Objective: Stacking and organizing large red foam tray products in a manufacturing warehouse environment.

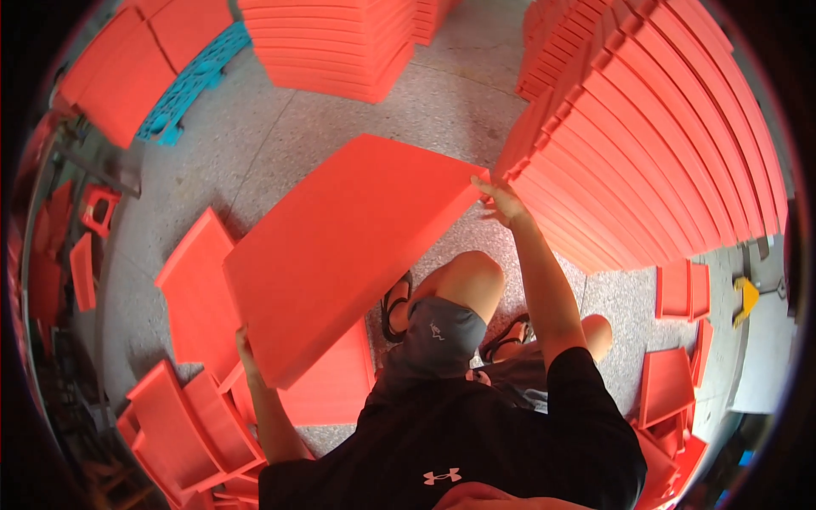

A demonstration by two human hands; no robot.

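Observation:
A large flat red panel (357,246) with a thick edge hangs tilted in front of me, its broad smooth face up. My left hand (246,350) is closed on its near-left edge; the fingers under the panel are hidden. At the right corner, my right hand (501,202) grips the end of the panel, thumb near the top and fingers bent by the edge. Beneath it, more red panels (327,382) lie on the floor, partly covered. Just beyond my right hand rises a tall stack of red panels (629,153).
Another red stack (331,42) stands ahead. A blue pallet (195,81) carries red pieces at the far left. Loose red trays (183,433) lie at my near left, others (665,387) at my right. A small red stool (100,210) stands left on the speckled floor (255,153).

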